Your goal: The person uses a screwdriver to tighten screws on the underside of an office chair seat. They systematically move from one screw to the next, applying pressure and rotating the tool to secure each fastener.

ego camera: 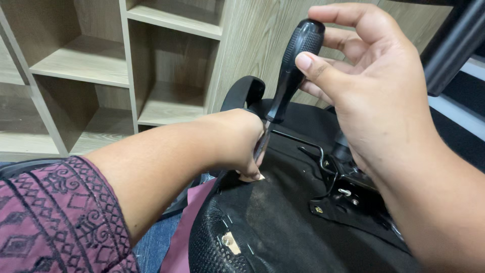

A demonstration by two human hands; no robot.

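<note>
An upturned black office chair seat [283, 222] lies in front of me, its underside up. My right hand [369, 86] grips the black handle of a screwdriver [295, 65] between thumb and fingers, the shaft pointing down to the seat's near edge. My left hand [237, 144] rests there, fingers pinched at the screwdriver's tip, which is mostly hidden behind them. A black armrest loop [242, 93] rises just behind my left hand. The metal seat mechanism [348, 189] with a bent lever sits under my right wrist.
A light wooden shelf unit [101, 65] with open compartments stands behind the chair on the left. A wood-grain panel [252, 45] runs up the middle. A dark chair part [454, 40] crosses the top right corner. A pink cloth [187, 232] lies under the seat's edge.
</note>
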